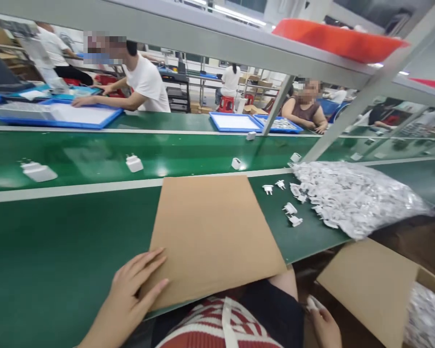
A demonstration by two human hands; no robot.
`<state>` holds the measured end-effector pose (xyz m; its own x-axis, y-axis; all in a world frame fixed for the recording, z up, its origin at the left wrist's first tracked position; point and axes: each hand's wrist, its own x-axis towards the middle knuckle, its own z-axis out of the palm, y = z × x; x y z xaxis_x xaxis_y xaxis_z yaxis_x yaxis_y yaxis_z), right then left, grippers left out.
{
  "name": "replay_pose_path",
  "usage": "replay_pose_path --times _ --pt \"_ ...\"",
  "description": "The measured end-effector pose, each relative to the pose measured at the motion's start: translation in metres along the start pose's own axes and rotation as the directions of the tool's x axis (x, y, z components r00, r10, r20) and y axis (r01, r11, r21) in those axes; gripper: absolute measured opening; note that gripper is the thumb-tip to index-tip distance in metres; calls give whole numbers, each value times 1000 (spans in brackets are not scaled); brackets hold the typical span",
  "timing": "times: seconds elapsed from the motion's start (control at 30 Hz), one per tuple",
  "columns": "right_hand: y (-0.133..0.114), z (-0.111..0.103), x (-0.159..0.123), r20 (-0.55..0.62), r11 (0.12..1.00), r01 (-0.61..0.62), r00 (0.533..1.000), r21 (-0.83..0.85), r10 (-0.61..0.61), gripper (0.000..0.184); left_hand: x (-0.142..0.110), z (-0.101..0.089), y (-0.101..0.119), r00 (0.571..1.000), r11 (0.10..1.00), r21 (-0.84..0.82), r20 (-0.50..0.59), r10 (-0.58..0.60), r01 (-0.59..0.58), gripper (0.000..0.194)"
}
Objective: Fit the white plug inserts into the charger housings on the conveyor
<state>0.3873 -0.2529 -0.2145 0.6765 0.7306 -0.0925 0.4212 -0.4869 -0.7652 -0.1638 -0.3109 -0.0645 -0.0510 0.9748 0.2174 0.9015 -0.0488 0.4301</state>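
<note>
A brown cardboard sheet (212, 234) lies flat on the green bench (58, 251) in front of me, its near edge overhanging my lap. My left hand (132, 292) rests on the sheet's near left corner, fingers stretched out flat. My right hand (322, 324) is low at the right, beside an open cardboard box (369, 285), and its fingers are closed on a small white plug part (311, 303). A heap of white plug parts in clear wrappers (351, 198) lies to the right of the sheet, with a few loose plug parts (289, 209) beside it.
A green conveyor belt (94, 159) beyond the bench carries white chargers (134, 163). Across it two people work at blue trays (235, 122). A grey shelf frame (203, 34) with an orange bin (333, 38) is overhead. A diagonal strut (348, 121) rises on the right.
</note>
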Motion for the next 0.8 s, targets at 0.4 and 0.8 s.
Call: replay_pose_path --times 0.4,0.8 --pt "3 81 47 233 785 617 756 58 -612 32 10 -14 35 934 940 63 -159 -321 334 45" --pt "16 88 55 281 632 758 578 161 -766 33 12 -16 46 911 920 67 -189 -368 386 62"
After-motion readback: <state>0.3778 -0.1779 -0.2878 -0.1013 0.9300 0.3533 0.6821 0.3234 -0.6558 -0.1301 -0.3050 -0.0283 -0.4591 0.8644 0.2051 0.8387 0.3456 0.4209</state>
